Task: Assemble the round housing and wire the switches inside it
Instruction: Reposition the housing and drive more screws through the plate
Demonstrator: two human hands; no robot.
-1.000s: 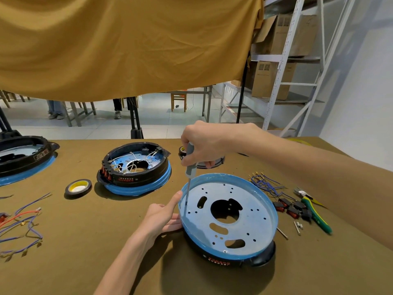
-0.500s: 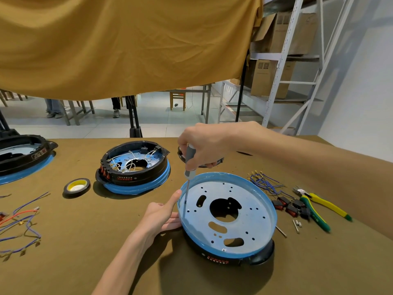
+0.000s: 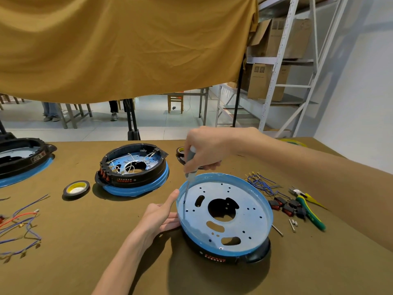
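Screwdriver applied to the blue base plate of a round housing on the brown surface (image 3: pixel 63 262).

The right hand (image 3: pixel 204 149) is curled around the grey handle of a screwdriver (image 3: pixel 189 167), held near upright, its tip touching the plate (image 3: pixel 251 218) close to the left rim. The left hand (image 3: pixel 158 216), just below and left of the right hand, rests with relaxed fingers against the outer rim of the housing (image 3: pixel 225 255), thumb raised beside the shaft. Right of the right hand lie blue wires (image 3: pixel 258 183), black rocker switches (image 3: pixel 287 207), loose screws (image 3: pixel 293 224) and green-handled pliers (image 3: pixel 310 211). Left of it sit a wired housing (image 3: pixel 133 171) and a tape roll (image 3: pixel 76 189).
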